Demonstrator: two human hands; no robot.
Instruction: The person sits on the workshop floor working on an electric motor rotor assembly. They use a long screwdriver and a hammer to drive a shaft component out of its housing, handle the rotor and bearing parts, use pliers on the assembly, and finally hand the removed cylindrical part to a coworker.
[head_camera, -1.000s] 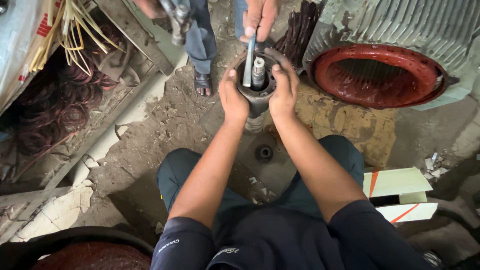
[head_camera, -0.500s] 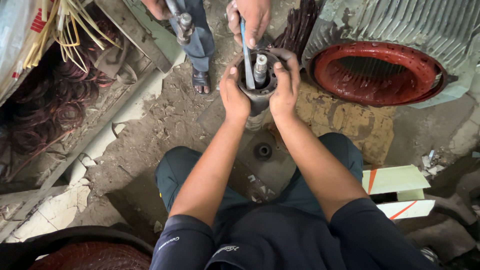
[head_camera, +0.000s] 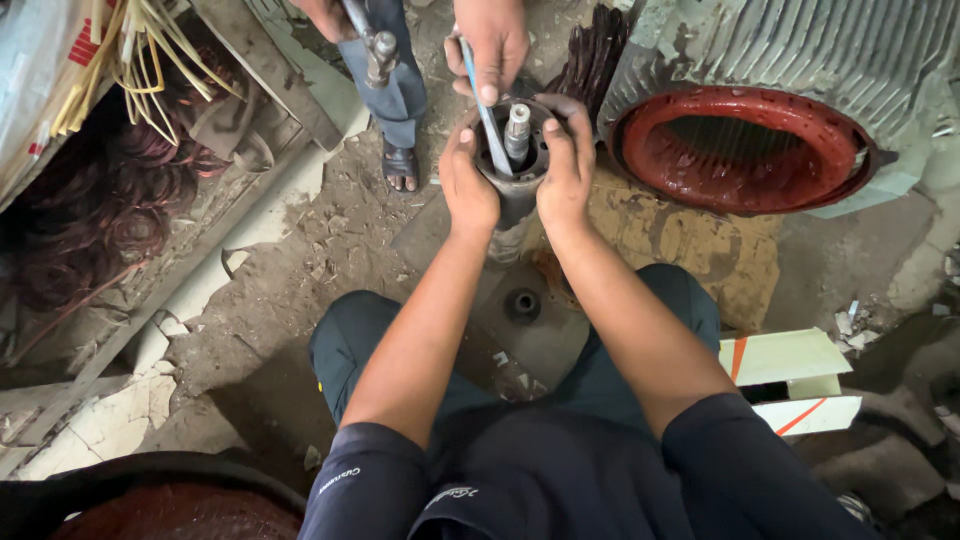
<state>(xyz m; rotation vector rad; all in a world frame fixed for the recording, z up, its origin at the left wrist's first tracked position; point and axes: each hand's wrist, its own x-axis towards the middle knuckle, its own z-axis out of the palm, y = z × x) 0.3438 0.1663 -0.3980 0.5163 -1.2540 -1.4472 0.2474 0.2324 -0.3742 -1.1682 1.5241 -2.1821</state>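
The left hand (head_camera: 468, 185) and right hand (head_camera: 565, 170) clasp a round metal housing (head_camera: 512, 190) from 9 and 3 o'clock, fingers clenched on its rim; it stands upright on the floor (head_camera: 300, 270) between the knees, a shaft (head_camera: 517, 128) rising from its middle. Since a second ago a co-worker's hand (head_camera: 492, 45) at 12 o'clock has pushed a blue rod (head_camera: 482, 105) deeper into the housing, beside the shaft, and a second hand (head_camera: 325, 15) has brought a hammer (head_camera: 372, 40) into view at 11 o'clock. The housing itself has barely shifted. Around: a big red-lined stator (head_camera: 745, 145) at 2 o'clock, copper coils (head_camera: 80, 220) at 9, a small ring (head_camera: 522, 303) near the knees, a white box (head_camera: 790, 370) at 4. The co-worker's sandalled foot (head_camera: 400, 165) stands close by the housing.
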